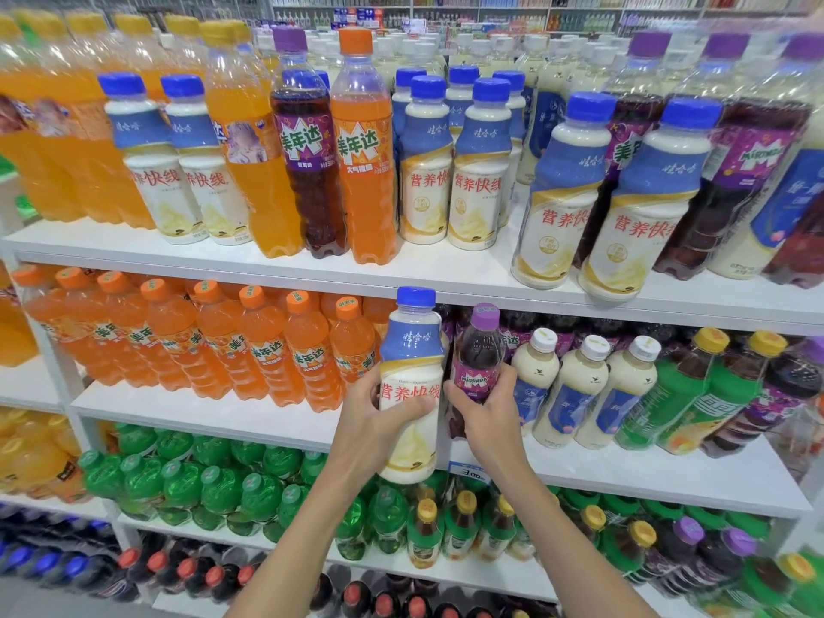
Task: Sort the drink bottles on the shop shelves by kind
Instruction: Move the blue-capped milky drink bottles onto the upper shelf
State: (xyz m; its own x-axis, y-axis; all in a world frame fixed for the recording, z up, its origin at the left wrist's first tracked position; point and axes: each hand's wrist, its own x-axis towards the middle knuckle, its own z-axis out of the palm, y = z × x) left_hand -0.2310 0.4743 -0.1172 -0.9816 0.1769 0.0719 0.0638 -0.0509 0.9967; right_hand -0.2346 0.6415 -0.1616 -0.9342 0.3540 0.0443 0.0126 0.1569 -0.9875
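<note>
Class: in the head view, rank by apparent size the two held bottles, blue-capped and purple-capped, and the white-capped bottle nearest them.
1. blue-capped bottle, in the left hand; it may be nearer the camera.
2. purple-capped bottle, in the right hand.
3. white-capped bottle, only slightly smaller.

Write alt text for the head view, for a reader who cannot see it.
The left hand grips a blue-capped milk drink bottle and the right hand grips a purple Mirinda bottle, in front of shop shelves crowded with mixed drinks.
</note>
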